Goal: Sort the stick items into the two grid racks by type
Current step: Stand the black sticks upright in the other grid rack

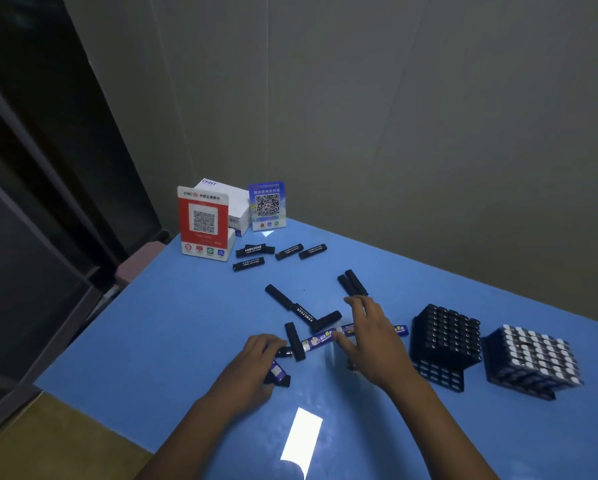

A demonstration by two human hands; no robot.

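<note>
from the head camera we look down on a blue table (186,341). our left hand (256,358) curls around a few sticks, a black one and a blue-labelled one (277,372) poking out from under the palm; exactly how many it holds we cannot tell. our right hand (370,337) hovers with fingers spread and relaxed over two blue-labelled sticks (320,341) lying end to end, its thumb touching one; it holds nothing. loose black sticks (280,296) lie scattered beyond the hands, a pair (353,283) just past the right fingertips and five more (252,251) near the far edge. to the right stand the two grid racks, well apart from the loose sticks: a black rack (444,336) filled with black sticks, and just beside it a rack of white-capped sticks (533,356). at the far corner stand a red qr code sign (204,221), a blue qr code sign (267,206) and a white box (236,206).
</note>
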